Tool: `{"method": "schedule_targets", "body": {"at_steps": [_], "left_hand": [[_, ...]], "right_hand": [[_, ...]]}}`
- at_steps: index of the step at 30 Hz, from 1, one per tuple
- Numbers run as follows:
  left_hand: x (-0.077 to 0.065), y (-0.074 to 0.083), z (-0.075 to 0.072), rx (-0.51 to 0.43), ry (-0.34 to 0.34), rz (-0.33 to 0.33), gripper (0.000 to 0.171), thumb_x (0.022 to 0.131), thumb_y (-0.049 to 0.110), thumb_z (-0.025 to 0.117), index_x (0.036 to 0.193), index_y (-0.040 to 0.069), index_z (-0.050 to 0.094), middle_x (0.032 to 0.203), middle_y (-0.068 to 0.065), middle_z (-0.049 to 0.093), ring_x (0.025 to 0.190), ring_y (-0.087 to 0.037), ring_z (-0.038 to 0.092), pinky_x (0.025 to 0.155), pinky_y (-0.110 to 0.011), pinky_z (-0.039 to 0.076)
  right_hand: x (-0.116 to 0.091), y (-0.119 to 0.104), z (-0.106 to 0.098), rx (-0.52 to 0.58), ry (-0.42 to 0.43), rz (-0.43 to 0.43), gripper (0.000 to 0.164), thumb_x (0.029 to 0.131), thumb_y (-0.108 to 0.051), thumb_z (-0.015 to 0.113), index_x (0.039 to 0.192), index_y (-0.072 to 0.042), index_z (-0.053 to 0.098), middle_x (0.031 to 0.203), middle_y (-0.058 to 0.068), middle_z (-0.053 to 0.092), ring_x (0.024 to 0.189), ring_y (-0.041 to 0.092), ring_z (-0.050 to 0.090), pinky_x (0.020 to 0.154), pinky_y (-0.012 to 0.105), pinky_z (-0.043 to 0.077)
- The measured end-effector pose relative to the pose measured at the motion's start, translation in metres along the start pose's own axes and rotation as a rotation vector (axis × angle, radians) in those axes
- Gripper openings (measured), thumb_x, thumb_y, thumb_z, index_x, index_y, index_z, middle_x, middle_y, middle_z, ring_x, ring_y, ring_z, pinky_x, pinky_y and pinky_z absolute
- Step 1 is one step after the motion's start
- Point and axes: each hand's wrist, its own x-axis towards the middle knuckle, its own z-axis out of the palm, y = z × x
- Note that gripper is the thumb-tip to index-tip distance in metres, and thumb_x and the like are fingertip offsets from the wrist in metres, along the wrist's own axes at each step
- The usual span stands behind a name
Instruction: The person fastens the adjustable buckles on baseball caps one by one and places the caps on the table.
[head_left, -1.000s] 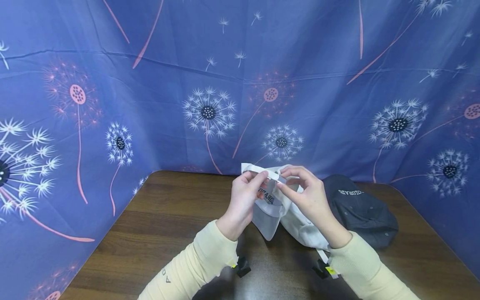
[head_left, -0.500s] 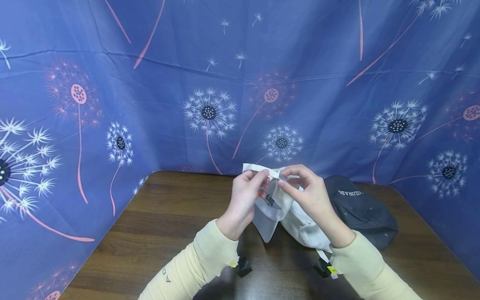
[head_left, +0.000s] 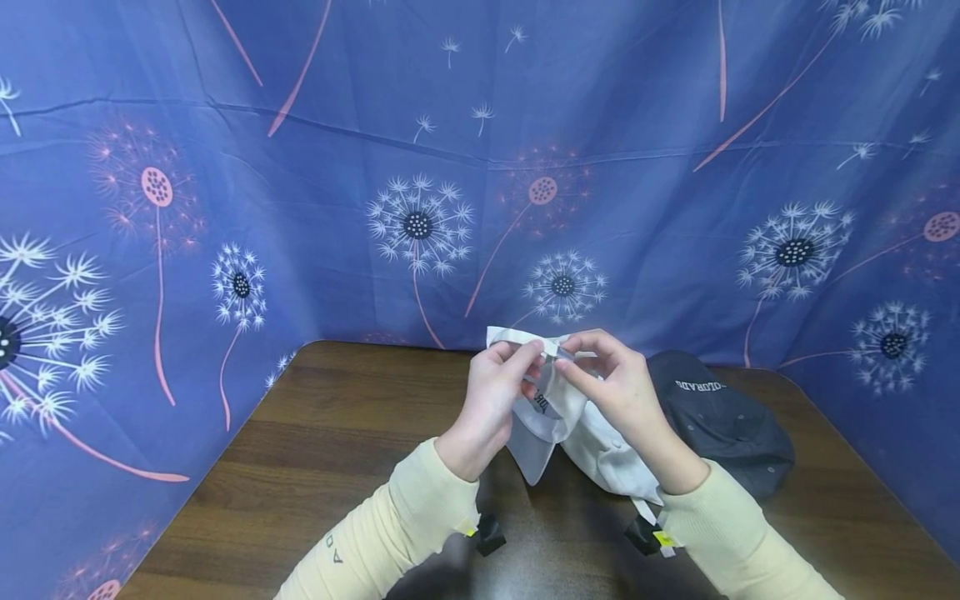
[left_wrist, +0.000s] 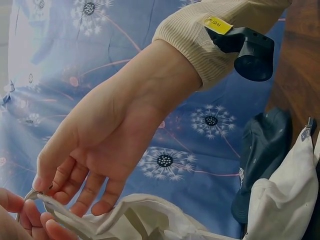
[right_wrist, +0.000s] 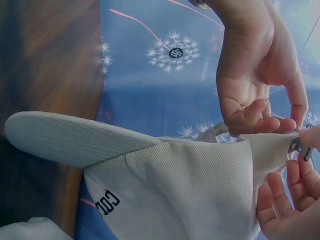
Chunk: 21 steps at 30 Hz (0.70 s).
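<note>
Over the table, both hands hold a white baseball cap (head_left: 565,410) by its back strap (right_wrist: 272,145). In the right wrist view a metal buckle (right_wrist: 301,148) sits on the strap between the fingers, and dark lettering marks the front of the crown. My left hand (head_left: 489,400) pinches the strap's left part between thumb and fingers. At the buckle end, my right hand (head_left: 621,390) pinches the strap with thumb and forefinger. The visor (right_wrist: 75,137) points down toward the table in the head view. Fingers hide part of the strap.
A second white cap (head_left: 611,458) lies on the table behind the held one, its strap (head_left: 643,510) sticking out at the front. Right of it lies a dark grey cap (head_left: 727,429) with white lettering. A blue dandelion-print cloth (head_left: 480,233) hangs round the brown table (head_left: 322,467).
The held cap has tilted slightly, so less of its lettering shows in the head view. My left hand has shifted a little to the right, closer to the right fingers.
</note>
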Motion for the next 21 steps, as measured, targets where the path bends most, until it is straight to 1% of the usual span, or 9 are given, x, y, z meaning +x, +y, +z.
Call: {"method": "schedule_targets", "body": {"at_steps": [11,21], "left_hand": [[-0.0013,-0.0033,0.0022,0.002,-0.015,-0.002,0.015,0.085,0.012,0.065,0.074,0.007,0.057,0.063,-0.001,0.054,0.058,-0.009,0.052,0.049,-0.020,0.039],[-0.0054,-0.0074,0.0064,0.015,-0.026,-0.012,0.016,0.085,0.013,0.065,0.073,0.007,0.058,0.061,0.000,0.053,0.058,-0.011,0.049,0.049,-0.021,0.038]], "right_hand": [[-0.0001,0.0009,-0.0001,-0.017,0.001,-0.005,0.018,0.082,-0.014,0.073,0.096,-0.008,0.065,0.100,0.007,0.065,0.086,0.011,0.066,0.078,0.021,0.051],[-0.0018,0.0022,0.0001,-0.021,0.003,-0.006,0.017,0.082,-0.016,0.074,0.095,-0.009,0.065,0.100,0.006,0.064,0.082,0.010,0.065,0.078,0.020,0.049]]}}
